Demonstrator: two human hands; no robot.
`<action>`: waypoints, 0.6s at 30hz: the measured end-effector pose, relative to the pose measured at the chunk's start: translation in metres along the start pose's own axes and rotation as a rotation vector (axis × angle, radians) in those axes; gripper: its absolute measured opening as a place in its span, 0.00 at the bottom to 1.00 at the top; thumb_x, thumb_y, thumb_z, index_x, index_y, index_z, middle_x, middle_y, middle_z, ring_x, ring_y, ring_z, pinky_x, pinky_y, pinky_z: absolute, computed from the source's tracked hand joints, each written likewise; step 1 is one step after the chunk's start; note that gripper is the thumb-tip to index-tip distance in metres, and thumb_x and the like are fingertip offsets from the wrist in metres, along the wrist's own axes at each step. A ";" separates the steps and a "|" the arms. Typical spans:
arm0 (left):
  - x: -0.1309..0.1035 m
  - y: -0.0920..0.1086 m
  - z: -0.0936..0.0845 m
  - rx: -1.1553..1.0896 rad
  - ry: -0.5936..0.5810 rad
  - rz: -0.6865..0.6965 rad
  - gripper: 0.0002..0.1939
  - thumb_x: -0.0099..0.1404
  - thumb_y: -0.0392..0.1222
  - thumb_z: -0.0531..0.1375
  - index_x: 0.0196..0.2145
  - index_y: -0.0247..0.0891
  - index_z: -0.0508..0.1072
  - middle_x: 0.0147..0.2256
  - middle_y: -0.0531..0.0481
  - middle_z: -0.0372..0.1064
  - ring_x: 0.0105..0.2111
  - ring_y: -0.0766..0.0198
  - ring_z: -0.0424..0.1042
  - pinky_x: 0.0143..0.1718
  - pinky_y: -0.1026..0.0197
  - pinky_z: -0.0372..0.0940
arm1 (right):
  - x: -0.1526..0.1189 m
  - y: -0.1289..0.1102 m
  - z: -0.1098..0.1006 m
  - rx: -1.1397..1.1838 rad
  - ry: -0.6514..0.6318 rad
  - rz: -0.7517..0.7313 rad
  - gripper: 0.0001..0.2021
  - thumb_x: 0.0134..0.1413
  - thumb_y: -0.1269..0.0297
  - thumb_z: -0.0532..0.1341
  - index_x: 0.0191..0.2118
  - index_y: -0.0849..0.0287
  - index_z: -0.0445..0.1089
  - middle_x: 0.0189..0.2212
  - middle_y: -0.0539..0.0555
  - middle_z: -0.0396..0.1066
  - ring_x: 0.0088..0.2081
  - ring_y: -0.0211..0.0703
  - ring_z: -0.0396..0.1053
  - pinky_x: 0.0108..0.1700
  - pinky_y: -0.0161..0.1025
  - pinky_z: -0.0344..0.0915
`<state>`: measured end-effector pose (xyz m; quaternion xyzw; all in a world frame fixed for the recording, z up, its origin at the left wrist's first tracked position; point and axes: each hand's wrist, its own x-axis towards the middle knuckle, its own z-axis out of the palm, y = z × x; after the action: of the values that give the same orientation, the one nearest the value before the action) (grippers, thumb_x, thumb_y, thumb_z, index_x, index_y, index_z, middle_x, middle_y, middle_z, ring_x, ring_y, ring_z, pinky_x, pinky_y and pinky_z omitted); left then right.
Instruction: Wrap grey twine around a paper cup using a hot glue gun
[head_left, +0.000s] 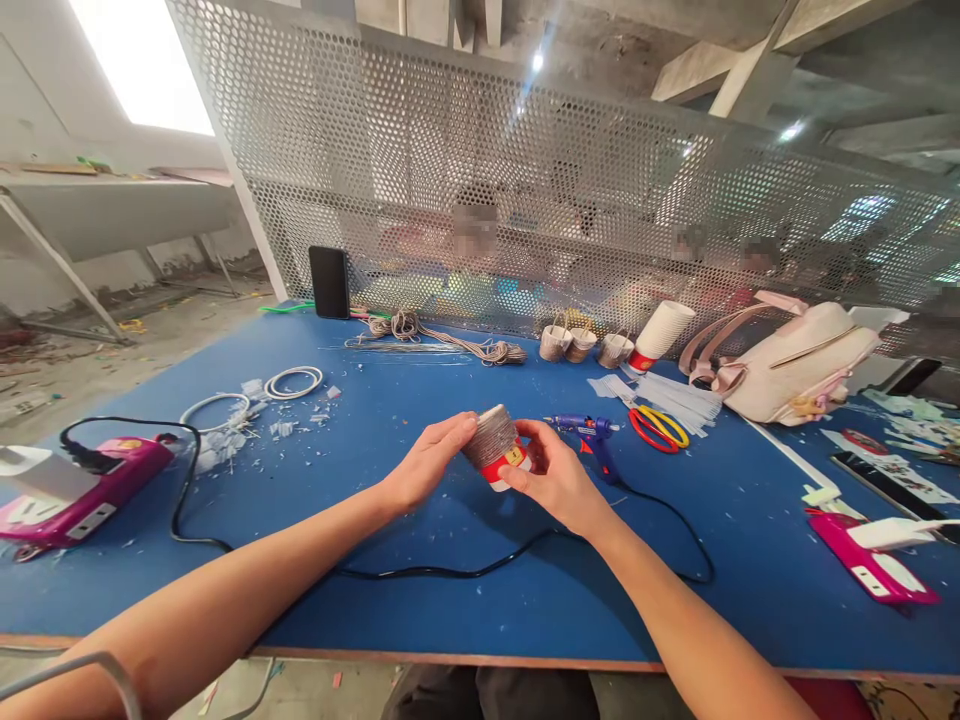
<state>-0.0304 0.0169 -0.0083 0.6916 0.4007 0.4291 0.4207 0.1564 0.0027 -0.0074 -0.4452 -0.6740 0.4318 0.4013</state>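
Observation:
Between my two hands a red and white paper cup (493, 447) is held tilted above the blue table. Grey-brown cord is wound around part of its side, leaving the red band showing. My left hand (429, 456) grips the cord-covered end from the left, fingers mostly behind it. My right hand (559, 470) is closed around the red end, thumb in front. Just beyond the right hand lies a blue hot glue gun (589, 430) with a black cable. Scissors with red and yellow handles (658, 428) rest to its right.
Cord bundles (480, 345) and several cord-wrapped cups (580, 345) stand along the back, near a stack of paper cups (664, 330). Clear glue sticks (682, 398) lie beside a pink bag (802, 362). Magenta power strips (112, 495) sit at both sides; a black cable crosses the front.

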 end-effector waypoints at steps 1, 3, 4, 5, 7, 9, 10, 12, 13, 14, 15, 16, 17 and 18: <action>0.000 0.002 -0.001 -0.012 -0.022 0.017 0.20 0.66 0.53 0.44 0.29 0.36 0.65 0.28 0.51 0.61 0.31 0.64 0.60 0.37 0.61 0.62 | 0.000 0.000 0.002 -0.002 0.017 -0.025 0.24 0.43 0.59 0.65 0.48 0.59 0.61 0.34 0.53 0.69 0.32 0.40 0.67 0.34 0.38 0.67; 0.000 0.008 -0.002 0.010 -0.032 0.040 0.18 0.67 0.50 0.45 0.31 0.36 0.68 0.30 0.51 0.63 0.33 0.64 0.61 0.39 0.61 0.61 | -0.001 0.002 0.006 -0.041 0.081 -0.099 0.23 0.44 0.61 0.65 0.47 0.58 0.60 0.39 0.55 0.70 0.33 0.40 0.69 0.35 0.39 0.68; 0.000 0.011 -0.003 0.052 -0.013 0.043 0.17 0.67 0.48 0.46 0.33 0.36 0.69 0.32 0.50 0.64 0.34 0.63 0.62 0.40 0.61 0.61 | -0.001 0.004 0.007 -0.105 0.132 -0.140 0.23 0.44 0.62 0.64 0.47 0.58 0.60 0.40 0.55 0.70 0.33 0.40 0.69 0.36 0.40 0.69; -0.001 0.014 -0.003 0.100 0.013 0.047 0.16 0.66 0.47 0.47 0.36 0.36 0.70 0.33 0.50 0.66 0.35 0.63 0.63 0.42 0.61 0.61 | 0.000 0.006 0.008 -0.198 0.192 -0.183 0.23 0.44 0.62 0.65 0.47 0.58 0.61 0.40 0.56 0.70 0.32 0.40 0.69 0.36 0.40 0.69; -0.002 0.017 -0.001 0.184 0.068 0.056 0.15 0.66 0.45 0.48 0.40 0.37 0.71 0.36 0.49 0.68 0.38 0.61 0.65 0.44 0.60 0.60 | 0.000 0.010 0.010 -0.394 0.309 -0.273 0.23 0.44 0.62 0.65 0.47 0.58 0.61 0.39 0.56 0.71 0.32 0.42 0.69 0.36 0.42 0.69; -0.004 0.016 0.003 0.240 0.095 0.065 0.16 0.66 0.44 0.48 0.44 0.38 0.71 0.38 0.47 0.69 0.39 0.60 0.67 0.45 0.58 0.60 | 0.001 0.014 0.011 -0.515 0.379 -0.352 0.22 0.45 0.62 0.65 0.47 0.59 0.61 0.38 0.56 0.71 0.34 0.45 0.70 0.36 0.43 0.69; -0.004 0.015 0.005 0.258 0.095 0.068 0.16 0.65 0.44 0.49 0.45 0.39 0.70 0.39 0.47 0.70 0.40 0.59 0.67 0.45 0.57 0.61 | 0.001 0.015 0.012 -0.545 0.393 -0.384 0.22 0.46 0.62 0.64 0.47 0.59 0.61 0.38 0.57 0.71 0.36 0.46 0.70 0.36 0.43 0.69; -0.006 0.012 0.009 0.274 0.085 0.070 0.16 0.62 0.42 0.52 0.46 0.38 0.70 0.39 0.46 0.70 0.40 0.58 0.67 0.45 0.56 0.61 | 0.000 0.016 0.013 -0.578 0.402 -0.427 0.21 0.47 0.62 0.64 0.47 0.59 0.60 0.39 0.58 0.71 0.39 0.48 0.71 0.36 0.43 0.70; -0.006 0.010 0.011 0.272 0.078 0.068 0.17 0.60 0.41 0.53 0.46 0.38 0.69 0.39 0.46 0.70 0.40 0.58 0.67 0.45 0.56 0.62 | 0.000 0.017 0.013 -0.585 0.401 -0.443 0.21 0.48 0.62 0.63 0.47 0.59 0.60 0.39 0.58 0.71 0.39 0.48 0.71 0.36 0.43 0.70; -0.006 0.009 0.012 0.260 0.071 0.060 0.17 0.59 0.40 0.54 0.46 0.37 0.69 0.39 0.46 0.69 0.39 0.59 0.67 0.44 0.56 0.62 | 0.000 0.017 0.013 -0.590 0.398 -0.457 0.20 0.49 0.62 0.63 0.48 0.59 0.60 0.40 0.59 0.71 0.39 0.48 0.71 0.37 0.43 0.70; -0.006 0.008 0.012 0.241 0.063 0.044 0.17 0.58 0.39 0.54 0.46 0.37 0.69 0.38 0.47 0.69 0.38 0.59 0.67 0.42 0.57 0.63 | 0.001 0.017 0.012 -0.593 0.395 -0.468 0.20 0.49 0.62 0.63 0.48 0.59 0.60 0.40 0.59 0.71 0.40 0.48 0.72 0.37 0.44 0.70; -0.006 0.008 0.013 0.216 0.053 0.025 0.16 0.58 0.38 0.54 0.45 0.37 0.69 0.37 0.47 0.69 0.37 0.60 0.67 0.41 0.58 0.64 | 0.001 0.017 0.012 -0.596 0.389 -0.477 0.20 0.50 0.62 0.63 0.48 0.59 0.60 0.40 0.59 0.71 0.40 0.49 0.71 0.38 0.44 0.71; -0.005 0.008 0.013 0.187 0.042 0.006 0.15 0.58 0.38 0.53 0.44 0.37 0.68 0.37 0.48 0.69 0.36 0.61 0.67 0.39 0.59 0.65 | 0.001 0.017 0.011 -0.601 0.380 -0.485 0.20 0.50 0.61 0.63 0.48 0.59 0.60 0.41 0.60 0.71 0.41 0.49 0.71 0.39 0.44 0.71; -0.005 0.009 0.012 0.155 0.036 -0.010 0.14 0.58 0.38 0.53 0.43 0.37 0.68 0.36 0.48 0.69 0.35 0.62 0.67 0.37 0.60 0.65 | 0.001 0.016 0.010 -0.606 0.371 -0.492 0.20 0.50 0.61 0.63 0.48 0.59 0.60 0.42 0.60 0.70 0.42 0.50 0.71 0.39 0.45 0.71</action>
<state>-0.0185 0.0065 -0.0046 0.7124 0.4437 0.4068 0.3608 0.1507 0.0048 -0.0258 -0.4391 -0.7729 0.0184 0.4577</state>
